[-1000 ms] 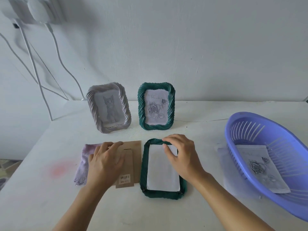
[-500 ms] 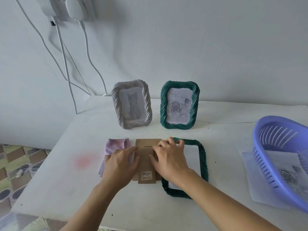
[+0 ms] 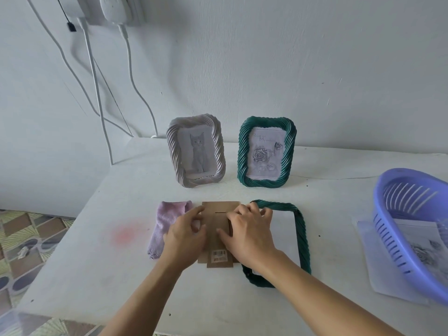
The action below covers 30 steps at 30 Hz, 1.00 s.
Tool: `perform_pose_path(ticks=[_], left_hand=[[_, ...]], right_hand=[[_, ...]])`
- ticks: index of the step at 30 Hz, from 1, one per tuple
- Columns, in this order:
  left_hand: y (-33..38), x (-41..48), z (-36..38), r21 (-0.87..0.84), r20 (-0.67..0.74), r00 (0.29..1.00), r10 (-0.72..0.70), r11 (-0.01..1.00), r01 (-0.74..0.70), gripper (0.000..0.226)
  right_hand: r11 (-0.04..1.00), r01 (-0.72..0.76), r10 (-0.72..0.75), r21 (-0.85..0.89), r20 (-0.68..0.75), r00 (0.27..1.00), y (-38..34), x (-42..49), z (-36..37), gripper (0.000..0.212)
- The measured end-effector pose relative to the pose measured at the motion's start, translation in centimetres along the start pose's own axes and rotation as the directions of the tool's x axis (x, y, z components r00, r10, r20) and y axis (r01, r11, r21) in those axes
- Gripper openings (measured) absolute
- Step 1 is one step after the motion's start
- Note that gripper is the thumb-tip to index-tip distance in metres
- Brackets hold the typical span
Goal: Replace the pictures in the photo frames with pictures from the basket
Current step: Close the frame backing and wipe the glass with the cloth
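Left hand (image 3: pixel 185 241) and right hand (image 3: pixel 249 235) have curled fingers (image 3: pixel 197 210) round the cardboard backing (image 3: pixel 218 207) on white table (image 3: pixel 97 251).

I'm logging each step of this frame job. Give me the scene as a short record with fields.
hands: left hand and right hand grip the cardboard backing by its side edges
open frame: lying green frame, face down, white sheet inside
standing: grey frame, cat picture; standing green frame, rose picture
basket: purple basket, right, holds rose print
other: pink cloth left of backing
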<state>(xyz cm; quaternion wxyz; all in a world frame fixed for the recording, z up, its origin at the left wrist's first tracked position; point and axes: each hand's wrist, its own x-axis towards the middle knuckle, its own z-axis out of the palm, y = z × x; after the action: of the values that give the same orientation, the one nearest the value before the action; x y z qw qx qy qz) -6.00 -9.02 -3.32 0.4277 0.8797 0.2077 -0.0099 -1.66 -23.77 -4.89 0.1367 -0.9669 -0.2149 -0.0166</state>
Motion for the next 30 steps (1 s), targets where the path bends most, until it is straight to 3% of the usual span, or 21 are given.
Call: perform_pose_path(ticks=[4,7,11,21,26,30], left_hand=[[-1.1,0.0,0.0,0.100,0.001,0.999,0.050,0.994,-0.050,0.038],[-1.7,0.3,-0.4,0.107,0.004,0.998,0.058,0.993,-0.058,0.044],[-2.1,0.3,-0.9,0.150,0.005,0.997,0.083,0.985,-0.082,0.045],[-1.9,0.5,-1.7,0.049,0.044,0.997,0.065,0.997,-0.067,0.038],[-1.5,0.8,-1.6,0.026,0.054,0.996,0.066,0.997,-0.068,0.011],[-1.6,0.8,-1.4,-0.041,-0.015,0.996,0.084,0.996,-0.085,0.043]], right_hand=[[1.000,-0.005,0.004,-0.020,-0.013,1.000,-0.6,0.2,-0.2,0.047],[0.994,-0.012,0.014,-0.105,0.023,1.000,-1.2,0.4,-0.1,0.057],[0.988,-0.037,0.042,-0.147,0.035,0.998,-2.0,0.7,0.1,0.052],[0.981,-0.163,0.164,0.107,0.000,0.986,-1.9,0.6,0.5,0.053],[0.964,-0.167,0.186,0.209,-0.075,0.980,-1.7,-0.2,0.8,0.052],[0.955,-0.144,0.174,0.258,-0.097,0.980,-1.3,-0.5,1.0,0.050]])
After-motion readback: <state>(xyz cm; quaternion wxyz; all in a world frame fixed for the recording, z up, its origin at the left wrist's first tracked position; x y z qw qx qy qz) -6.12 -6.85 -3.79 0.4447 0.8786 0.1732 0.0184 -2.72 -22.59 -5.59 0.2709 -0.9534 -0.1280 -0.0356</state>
